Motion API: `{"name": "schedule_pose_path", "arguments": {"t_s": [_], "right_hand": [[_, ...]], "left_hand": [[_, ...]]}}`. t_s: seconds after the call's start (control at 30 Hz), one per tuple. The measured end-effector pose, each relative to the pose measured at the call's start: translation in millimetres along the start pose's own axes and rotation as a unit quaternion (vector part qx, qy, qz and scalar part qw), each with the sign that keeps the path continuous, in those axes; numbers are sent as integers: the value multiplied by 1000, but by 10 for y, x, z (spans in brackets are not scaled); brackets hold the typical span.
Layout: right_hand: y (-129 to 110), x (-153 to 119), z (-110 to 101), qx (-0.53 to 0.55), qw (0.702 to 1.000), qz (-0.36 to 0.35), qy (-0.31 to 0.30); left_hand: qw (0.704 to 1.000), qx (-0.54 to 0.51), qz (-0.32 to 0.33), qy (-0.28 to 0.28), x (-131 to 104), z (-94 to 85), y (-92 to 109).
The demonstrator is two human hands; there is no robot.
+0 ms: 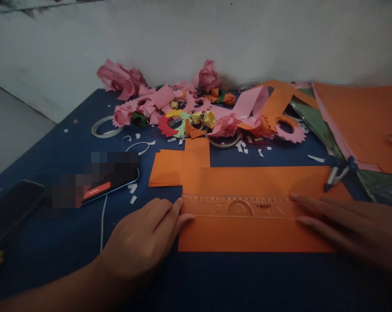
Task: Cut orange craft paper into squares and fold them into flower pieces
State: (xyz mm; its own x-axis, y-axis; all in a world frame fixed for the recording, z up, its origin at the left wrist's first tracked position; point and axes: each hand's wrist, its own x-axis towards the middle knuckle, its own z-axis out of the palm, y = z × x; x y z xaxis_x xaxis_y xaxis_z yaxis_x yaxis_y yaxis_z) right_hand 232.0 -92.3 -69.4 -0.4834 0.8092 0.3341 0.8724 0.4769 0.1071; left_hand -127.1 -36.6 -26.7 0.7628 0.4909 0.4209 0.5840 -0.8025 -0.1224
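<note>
A clear plastic ruler [222, 207] with a protractor cut-out lies lengthwise across a large sheet of orange paper [248, 236]. My left hand [144, 236] grips the ruler's left end, thumb at the lower edge and fingers at the upper one. At the other end, my right hand [355, 225] holds the ruler between its fingers and thumb, with the fingers fairly straight. Smaller orange paper pieces [166, 169] lie just beyond the sheet's upper left corner. A pen [331, 178] rests at the sheet's upper right.
Crumpled pink paper [121, 78], notched paper rings [289, 130] and tape rolls [106, 127] crowd the table's back by the wall. A phone [111, 184] and a white cable [102, 225] are on the left. Stacked orange sheets [358, 125] lie at right.
</note>
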Motion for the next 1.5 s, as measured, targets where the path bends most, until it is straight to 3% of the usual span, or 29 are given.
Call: {"name": "schedule_pose_path", "arguments": {"t_s": [0.43,0.87,0.97,1.07,1.5], "right_hand": [[42,-87,39,15,1000,-11,-12],[44,-169,63,5,999,29,-40],[46,-174,81,-3,999,23,-36],[46,-170,89,-12,999,19,-28],[50,-190,63,-14,999,21,-35]], "left_hand": [[1000,-11,-3,-6,-7,-3,-9],[1000,-3,-27,-1,21,-9,13],[999,-22,14,29,1,16,47],[996,-72,56,7,-30,50,103],[992,-93,76,-29,5,41,107]]}}
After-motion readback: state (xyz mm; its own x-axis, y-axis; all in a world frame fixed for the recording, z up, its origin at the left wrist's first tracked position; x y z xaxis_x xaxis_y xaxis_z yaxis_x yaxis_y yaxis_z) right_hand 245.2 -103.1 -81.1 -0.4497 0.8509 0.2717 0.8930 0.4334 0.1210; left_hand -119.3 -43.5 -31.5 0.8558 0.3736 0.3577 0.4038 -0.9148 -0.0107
